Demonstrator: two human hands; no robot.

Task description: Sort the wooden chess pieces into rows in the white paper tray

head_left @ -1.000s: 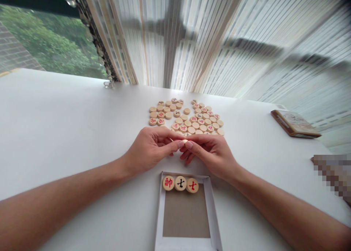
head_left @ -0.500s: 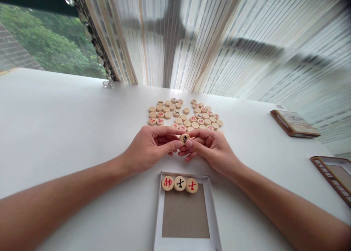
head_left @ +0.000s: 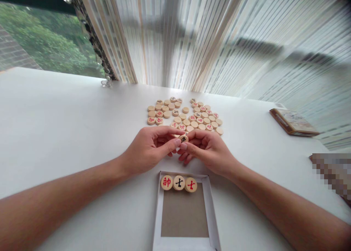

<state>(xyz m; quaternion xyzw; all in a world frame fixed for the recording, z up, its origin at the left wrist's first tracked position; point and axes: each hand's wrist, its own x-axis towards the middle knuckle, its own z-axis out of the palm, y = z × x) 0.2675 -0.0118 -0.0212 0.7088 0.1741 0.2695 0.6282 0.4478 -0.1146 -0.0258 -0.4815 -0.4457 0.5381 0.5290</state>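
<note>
Between the fingertips of both hands is a round wooden Chinese chess piece [head_left: 183, 138] with a black character facing me. My left hand [head_left: 153, 146] pinches it from the left with thumb and fingers. From the other side my right hand [head_left: 210, 146] closes on the same piece. Nearer to me lies a shallow white box tray [head_left: 158, 214] with a brown bottom. Along its far end sit three pieces: a red-marked one [head_left: 166, 182], a black-marked one [head_left: 179, 183] and another red-marked one [head_left: 191, 184].
Many loose chess pieces [head_left: 201, 126] lie beyond my hands, some face up, some blank. On the right of the white table [head_left: 82, 134] is a brown box [head_left: 294, 122]. A pixelated patch covers a thing at the right edge. Striped curtains [head_left: 189, 35] hang behind.
The held piece has tilted slightly, its face turning upward between the fingers. My hands stay almost in place, and the view has shifted a little.
</note>
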